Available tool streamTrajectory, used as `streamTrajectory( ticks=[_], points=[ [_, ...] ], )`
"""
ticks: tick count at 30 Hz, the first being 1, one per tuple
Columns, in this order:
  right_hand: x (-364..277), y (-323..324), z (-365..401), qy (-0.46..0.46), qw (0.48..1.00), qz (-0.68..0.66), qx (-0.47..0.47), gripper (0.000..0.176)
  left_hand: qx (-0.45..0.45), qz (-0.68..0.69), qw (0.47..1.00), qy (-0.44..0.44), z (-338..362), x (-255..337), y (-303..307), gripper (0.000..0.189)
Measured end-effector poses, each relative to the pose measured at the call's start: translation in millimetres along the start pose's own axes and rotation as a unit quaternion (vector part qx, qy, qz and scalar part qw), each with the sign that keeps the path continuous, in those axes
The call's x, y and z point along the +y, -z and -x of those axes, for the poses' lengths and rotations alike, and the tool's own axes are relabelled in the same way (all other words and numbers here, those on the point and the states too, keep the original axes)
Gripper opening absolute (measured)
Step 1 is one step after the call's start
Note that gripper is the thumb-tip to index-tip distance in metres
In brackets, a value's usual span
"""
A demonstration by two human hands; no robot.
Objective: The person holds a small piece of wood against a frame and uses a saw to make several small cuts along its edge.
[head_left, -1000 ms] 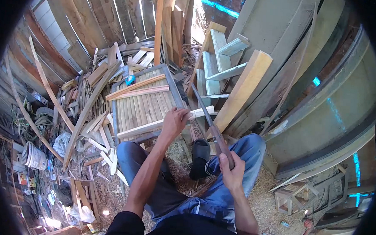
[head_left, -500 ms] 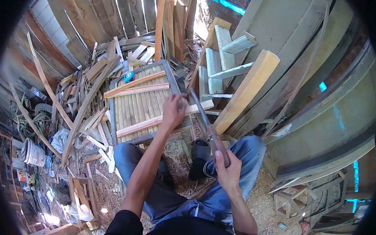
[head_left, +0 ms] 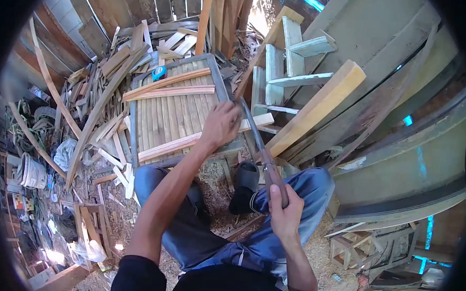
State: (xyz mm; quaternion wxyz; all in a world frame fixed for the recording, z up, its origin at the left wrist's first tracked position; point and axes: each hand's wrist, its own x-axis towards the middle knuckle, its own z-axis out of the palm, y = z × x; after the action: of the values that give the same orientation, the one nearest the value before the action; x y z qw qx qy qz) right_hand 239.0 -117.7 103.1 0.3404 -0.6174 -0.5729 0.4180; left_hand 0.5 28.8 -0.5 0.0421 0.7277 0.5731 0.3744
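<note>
My right hand [head_left: 285, 207] is closed around the brown wooden handle [head_left: 275, 181] of a long-bladed knife, resting over my right thigh. Its narrow grey blade [head_left: 253, 130] points forward and crosses a pale wood strip [head_left: 262, 121]. Just left of the blade, my left hand [head_left: 222, 125] is over that strip with its fingers curled. Blur hides what, if anything, those fingers hold. Beneath lies a framed slatted panel [head_left: 175, 109], with two more wood strips [head_left: 180, 93] across its upper part.
A teal tape measure [head_left: 158, 73] lies on the panel's upper edge. Scrap wood [head_left: 113, 83] is heaped at the left. A thick board [head_left: 320, 107] leans at the right beside a pale-painted wooden piece [head_left: 293, 78]. Shavings cover the floor around my feet.
My left hand has shifted slightly up, and its fingers still look blurred. The right hand keeps its grip on the knife. The whole view has shifted a little.
</note>
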Motion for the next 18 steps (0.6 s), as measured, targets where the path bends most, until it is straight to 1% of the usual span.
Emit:
streamTrajectory(
  ticks=[1, 2, 3, 4, 5, 6, 8, 9, 11, 12, 14, 18],
  points=[
    [0.3, -0.8, -2.3, -0.002, 1.0, -0.015, -0.004, 0.033, -0.087, 0.027, 0.996, -0.012, 4.4, 1.0, 2.3, 0.017],
    [0.9, -2.2, -0.8, -0.008, 0.999, -0.029, -0.011, 0.033, -0.094, 0.032, 0.995, -0.008, 7.5, 2.9, 2.0, 0.017],
    [-0.2, -4.3, 0.2, -0.015, 0.999, -0.026, -0.014, 0.033, -0.071, 0.047, 0.996, -0.022, 7.4, 3.9, 3.2, 0.016],
    [-3.7, -7.3, -0.4, 0.001, 1.0, -0.025, -0.013, 0.033, -0.043, 0.058, 0.997, -0.035, 6.0, 3.5, 5.4, 0.016],
    [-7.0, -9.6, -0.8, 0.019, 0.999, -0.024, -0.013, 0.033, -0.042, 0.056, 0.997, -0.028, 4.6, 3.3, 7.4, 0.016],
    [-8.1, -8.2, 0.7, 0.018, 0.999, -0.025, -0.019, 0.033, -0.042, 0.061, 0.997, -0.03, 3.6, 2.5, 7.3, 0.017],
    [-7.2, -0.2, 9.5, 0.012, 0.998, 0.034, -0.042, 0.032, -0.047, 0.063, 0.997, -0.024, 7.1, 4.1, 7.0, 0.019],
    [-7.5, 1.5, 12.7, 0.01, 0.998, 0.033, -0.046, 0.032, -0.042, 0.074, 0.996, -0.016, 8.1, 5.4, 5.8, 0.02],
    [-8.6, 5.5, 18.8, 0.04, 0.999, 0.026, -0.027, 0.03, -0.037, 0.088, 0.995, -0.006, 9.9, 6.6, 5.2, 0.02],
    [-12.6, 4.2, 17.9, 0.036, 0.999, 0.027, -0.026, 0.03, -0.038, 0.099, 0.994, 0.003, 10.6, 7.8, 5.0, 0.021],
    [-24.5, -3.4, 4.5, 0.045, 0.997, 0.066, -0.02, 0.031, -0.038, 0.108, 0.993, 0.01, 13.1, 8.6, 5.7, 0.022],
    [-20.2, -5.4, -20.8, 0.039, 0.997, 0.059, -0.028, 0.035, -0.038, 0.116, 0.992, 0.031, 10.8, 3.2, 6.8, 0.02]
  ],
)
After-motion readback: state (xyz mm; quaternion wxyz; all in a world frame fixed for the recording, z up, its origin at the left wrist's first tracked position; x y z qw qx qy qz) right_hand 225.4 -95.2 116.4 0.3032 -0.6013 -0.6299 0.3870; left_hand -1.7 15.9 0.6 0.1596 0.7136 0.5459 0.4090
